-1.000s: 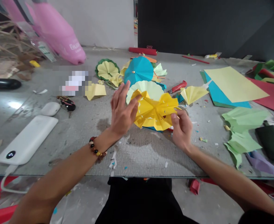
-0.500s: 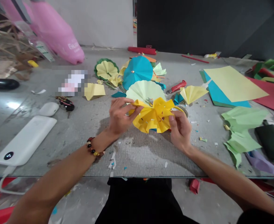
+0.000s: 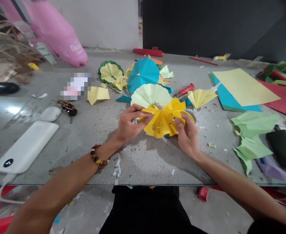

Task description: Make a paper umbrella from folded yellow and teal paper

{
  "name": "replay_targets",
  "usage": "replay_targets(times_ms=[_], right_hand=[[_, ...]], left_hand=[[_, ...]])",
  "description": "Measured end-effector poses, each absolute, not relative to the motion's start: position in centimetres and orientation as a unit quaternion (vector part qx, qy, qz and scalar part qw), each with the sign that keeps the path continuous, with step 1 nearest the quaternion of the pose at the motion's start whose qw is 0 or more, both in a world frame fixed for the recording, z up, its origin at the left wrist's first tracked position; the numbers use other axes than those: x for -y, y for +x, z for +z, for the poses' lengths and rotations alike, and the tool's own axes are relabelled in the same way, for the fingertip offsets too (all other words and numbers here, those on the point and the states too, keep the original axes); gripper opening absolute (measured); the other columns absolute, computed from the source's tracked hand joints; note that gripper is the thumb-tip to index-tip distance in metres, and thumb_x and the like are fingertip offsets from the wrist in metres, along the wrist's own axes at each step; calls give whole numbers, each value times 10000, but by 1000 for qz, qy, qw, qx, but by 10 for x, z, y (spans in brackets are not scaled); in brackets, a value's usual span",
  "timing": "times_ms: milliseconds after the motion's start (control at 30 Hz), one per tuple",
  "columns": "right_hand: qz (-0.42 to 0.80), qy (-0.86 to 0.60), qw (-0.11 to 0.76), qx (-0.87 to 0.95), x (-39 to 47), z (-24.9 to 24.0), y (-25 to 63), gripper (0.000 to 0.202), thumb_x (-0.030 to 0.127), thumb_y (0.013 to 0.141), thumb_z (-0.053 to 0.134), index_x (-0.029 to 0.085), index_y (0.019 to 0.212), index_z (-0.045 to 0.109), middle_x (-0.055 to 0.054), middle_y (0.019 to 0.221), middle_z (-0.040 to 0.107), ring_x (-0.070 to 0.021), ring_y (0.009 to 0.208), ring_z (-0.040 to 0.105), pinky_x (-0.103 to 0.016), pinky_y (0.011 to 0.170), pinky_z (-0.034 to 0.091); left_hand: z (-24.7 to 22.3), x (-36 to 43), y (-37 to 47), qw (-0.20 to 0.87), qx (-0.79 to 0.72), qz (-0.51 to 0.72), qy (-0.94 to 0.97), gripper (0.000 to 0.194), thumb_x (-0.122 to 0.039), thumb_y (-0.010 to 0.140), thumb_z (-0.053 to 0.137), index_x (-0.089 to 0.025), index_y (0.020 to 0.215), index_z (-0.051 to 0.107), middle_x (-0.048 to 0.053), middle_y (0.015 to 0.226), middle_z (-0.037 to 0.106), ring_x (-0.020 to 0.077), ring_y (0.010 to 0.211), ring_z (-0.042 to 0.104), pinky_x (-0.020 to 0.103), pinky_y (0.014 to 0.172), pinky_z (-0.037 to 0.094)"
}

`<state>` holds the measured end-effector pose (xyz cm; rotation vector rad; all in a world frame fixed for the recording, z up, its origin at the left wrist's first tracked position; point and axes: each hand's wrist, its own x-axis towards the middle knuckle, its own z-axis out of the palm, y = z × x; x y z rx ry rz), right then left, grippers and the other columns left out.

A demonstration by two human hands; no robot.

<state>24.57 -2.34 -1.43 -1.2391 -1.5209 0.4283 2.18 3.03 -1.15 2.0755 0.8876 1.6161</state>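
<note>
Between my hands is a pleated yellow paper fan (image 3: 163, 122) with small cut-out holes and a wavy edge. My left hand (image 3: 132, 123) pinches its left side between thumb and fingers. At the right side, my right hand (image 3: 188, 131) grips the fan's edge the same way. Just behind it lies a pale green scalloped paper circle (image 3: 150, 95), partly covered by the fan. Beyond that sits a blue pleated paper disc (image 3: 146, 73). Part of a roll of tape (image 3: 192, 114) shows behind my right fingers.
A red-handled cutter (image 3: 185, 90) and a pale yellow paper fan (image 3: 201, 97) lie right of centre. Coloured sheets (image 3: 245, 86) and crumpled green paper (image 3: 254, 133) are at the right. On the left are a white power bank (image 3: 27, 146) and a pink bottle (image 3: 57, 32).
My left hand has shifted slightly right, bringing the left side of the yellow fan inward. The fan's folds have spread and turned a little, and my right fingers have closed further over its edge.
</note>
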Motion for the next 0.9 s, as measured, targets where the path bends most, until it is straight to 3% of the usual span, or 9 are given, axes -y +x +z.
replay_targets(times_ms=[200, 467, 633, 800, 900], right_hand=[[189, -542, 555, 601, 20, -12, 246, 319, 448, 1057, 457, 238, 905, 644, -8, 804, 628, -158, 720, 564, -308, 633, 446], [168, -542, 579, 586, 24, -13, 244, 359, 484, 1045, 471, 241, 800, 567, 10, 710, 526, -143, 649, 491, -285, 569, 406], [194, -536, 598, 563, 24, -16, 245, 346, 498, 1043, 468, 248, 820, 552, 8, 718, 490, -147, 648, 477, -292, 570, 409], [223, -532, 611, 543, 24, -20, 247, 311, 506, 1035, 489, 253, 881, 582, -6, 755, 531, -153, 659, 497, -294, 552, 415], [194, -516, 590, 591, 23, -23, 248, 273, 432, 1078, 390, 261, 939, 552, -2, 762, 496, -148, 625, 480, -293, 535, 409]], left_hand=[[-17, -43, 17, 226, -407, 598, 653, 116, -346, 883, 777, -252, 946, 801, 36, 935, 736, 130, 790, 688, 250, 635, 593], [-20, -48, 9, 191, -435, 572, 669, 173, -380, 934, 717, -251, 1029, 782, 52, 1019, 741, 145, 867, 714, 267, 719, 624], [-16, -43, 11, 107, -418, 551, 715, 180, -299, 951, 687, -238, 1094, 778, 44, 974, 742, 123, 830, 691, 253, 743, 595], [-18, -47, 10, 178, -434, 568, 676, 146, -317, 931, 721, -242, 1040, 783, 52, 1010, 774, 133, 846, 714, 264, 747, 602], [-23, -53, 10, 235, -433, 575, 653, 174, -361, 905, 747, -231, 1014, 788, 62, 1029, 787, 146, 859, 736, 270, 749, 621]])
